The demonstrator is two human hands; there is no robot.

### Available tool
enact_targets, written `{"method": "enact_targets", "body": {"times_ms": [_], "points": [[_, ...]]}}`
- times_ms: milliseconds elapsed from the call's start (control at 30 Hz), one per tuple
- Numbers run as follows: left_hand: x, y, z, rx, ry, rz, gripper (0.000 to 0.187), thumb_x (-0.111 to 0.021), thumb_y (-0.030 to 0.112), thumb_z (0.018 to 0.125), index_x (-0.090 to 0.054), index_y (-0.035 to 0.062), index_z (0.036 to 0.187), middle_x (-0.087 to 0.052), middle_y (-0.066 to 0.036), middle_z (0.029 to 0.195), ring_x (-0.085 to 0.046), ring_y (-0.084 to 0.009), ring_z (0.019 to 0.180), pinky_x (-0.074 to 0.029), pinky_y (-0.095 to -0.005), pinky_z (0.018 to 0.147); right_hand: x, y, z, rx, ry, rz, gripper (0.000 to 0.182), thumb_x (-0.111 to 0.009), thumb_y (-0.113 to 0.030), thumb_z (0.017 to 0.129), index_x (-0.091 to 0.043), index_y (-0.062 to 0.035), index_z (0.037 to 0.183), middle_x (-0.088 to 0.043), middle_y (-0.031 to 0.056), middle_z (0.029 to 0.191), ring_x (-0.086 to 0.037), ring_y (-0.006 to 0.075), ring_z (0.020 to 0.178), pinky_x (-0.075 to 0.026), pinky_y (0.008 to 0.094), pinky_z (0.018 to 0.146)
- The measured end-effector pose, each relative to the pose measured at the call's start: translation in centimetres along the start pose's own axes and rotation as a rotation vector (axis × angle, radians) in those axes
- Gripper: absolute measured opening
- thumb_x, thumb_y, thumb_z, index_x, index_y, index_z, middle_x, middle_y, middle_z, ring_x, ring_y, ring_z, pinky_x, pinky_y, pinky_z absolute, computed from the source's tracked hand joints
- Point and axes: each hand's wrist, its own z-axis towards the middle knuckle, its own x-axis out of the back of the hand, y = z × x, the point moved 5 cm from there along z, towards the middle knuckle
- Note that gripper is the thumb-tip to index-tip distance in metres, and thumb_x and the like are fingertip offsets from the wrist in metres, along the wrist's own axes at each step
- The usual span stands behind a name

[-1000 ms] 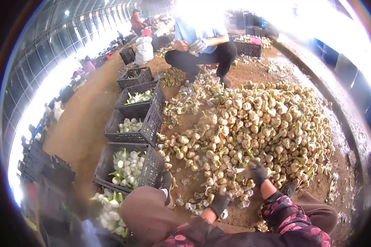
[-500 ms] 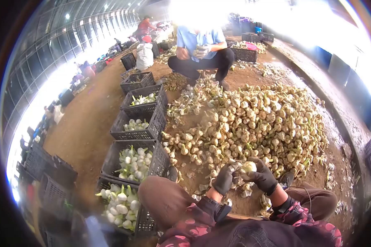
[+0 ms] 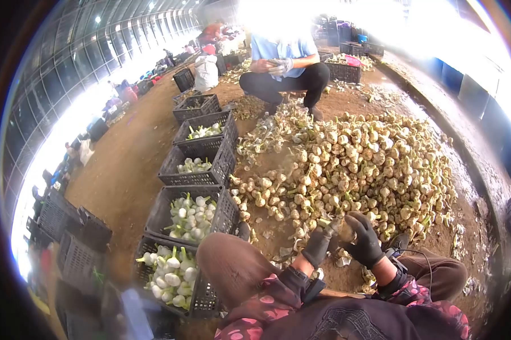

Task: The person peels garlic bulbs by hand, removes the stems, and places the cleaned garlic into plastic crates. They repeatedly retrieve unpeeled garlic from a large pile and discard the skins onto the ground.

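Both hands, in dark gloves, are close together just above the near edge of a large pile of unpeeled garlic bulbs (image 3: 374, 161). Between them is a garlic bulb (image 3: 344, 230), slightly blurred. My right hand (image 3: 364, 242) is closed around the bulb's right side. My left hand (image 3: 316, 248) has its fingers pinched at the stem end, on the left. Parts of the bulb are covered by the gloved fingers. Loose papery skins lie on the ground below the hands.
Left of my knee runs a row of black plastic crates; the nearest crate (image 3: 205, 294) and the second crate (image 3: 227, 212) hold white peeled garlic. A person in a light blue shirt (image 3: 292, 54) squats beyond the pile, hands together. More crates (image 3: 74, 258) stand at the far left.
The bulb was pale and facing up between my hands; now it is tilted, with its stem end toward my left fingers. The view has shifted slightly. The squatting person's hands have come together.
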Motion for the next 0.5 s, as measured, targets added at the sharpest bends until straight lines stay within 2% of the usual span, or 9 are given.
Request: {"method": "enact_targets", "body": {"times_ms": [33, 100, 233, 300, 433, 500], "points": [[-0.3, 0.2, -0.1, 0.001, -0.002, 0.001, 0.028, -0.049, 0.032, 0.094, -0.061, 0.0075, 0.095, -0.06, 0.001, 0.075, -0.053, -0.008, 0.059, -0.041, -0.0236, 0.051, 0.0, -0.2, 0.0, -0.001, 0.001, -0.001, 0.069, -0.08, -0.013, 0.062, -0.051, -0.004, 0.123, -0.05, 0.0189, 0.124, -0.048, 0.0366, 0.116, -0.042, 0.041, 0.097], [-0.7, 1.7, -1.1, -0.128, 0.113, 0.1, 0.027, -0.049, 0.032, 0.094, -0.061, 0.0073, 0.095, -0.06, 0.001, 0.076, -0.054, -0.0079, 0.06, -0.043, -0.0235, 0.053, -0.2, -0.3, -0.1, -0.109, -0.029, 0.06, 0.07, -0.08, -0.012, 0.062, -0.05, -0.0043, 0.124, -0.05, 0.0189, 0.125, -0.048, 0.0366, 0.116, -0.042, 0.0406, 0.096], [0.3, -1.5, 0.8, -0.091, -0.014, -0.024, 0.032, -0.049, 0.033, 0.094, -0.062, 0.0038, 0.1, -0.062, 0.0, 0.079, -0.056, -0.0081, 0.064, -0.045, -0.0247, 0.057, 0.2, 0.8, -0.1, -0.137, 0.014, 0.088, 0.07, -0.081, -0.014, 0.062, -0.05, -0.0061, 0.125, -0.048, 0.019, 0.125, -0.048, 0.0367, 0.116, -0.042, 0.0406, 0.096], [-0.5, -0.3, 0.3, -0.092, -0.023, -0.101, 0.034, -0.049, 0.03, 0.094, -0.061, 0.0009, 0.105, -0.063, -0.003, 0.086, -0.059, -0.0098, 0.073, -0.048, -0.0261, 0.064, 0.4, 0.9, -0.1, -0.12, 0.023, 0.043, 0.071, -0.082, -0.015, 0.063, -0.05, -0.0063, 0.125, -0.049, 0.0187, 0.124, -0.048, 0.0364, 0.116, -0.042, 0.0406, 0.096], [-1.5, 1.8, -0.6, -0.065, 0.022, -0.011, 0.032, -0.048, 0.025, 0.094, -0.059, -0.0003, 0.109, -0.063, -0.005, 0.093, -0.06, -0.0122, 0.081, -0.049, -0.0272, 0.069, 0.1, 0.5, -0.2, -0.082, 0.005, 0.0, 0.073, -0.083, -0.017, 0.062, -0.05, -0.005, 0.125, -0.049, 0.0188, 0.124, -0.048, 0.0362, 0.116, -0.042, 0.0406, 0.096], [-0.9, 1.1, -0.5, -0.066, 0.053, 0.059, 0.028, -0.047, 0.024, 0.093, -0.059, 0.0014, 0.105, -0.063, -0.005, 0.095, -0.06, -0.0138, 0.084, -0.049, -0.0271, 0.071, -0.5, 0.7, -0.5, -0.128, -0.041, -0.002, 0.075, -0.084, -0.02, 0.061, -0.049, -0.0028, 0.125, -0.05, 0.0191, 0.122, -0.049, 0.0358, 0.115, -0.042, 0.0403, 0.095]]}}
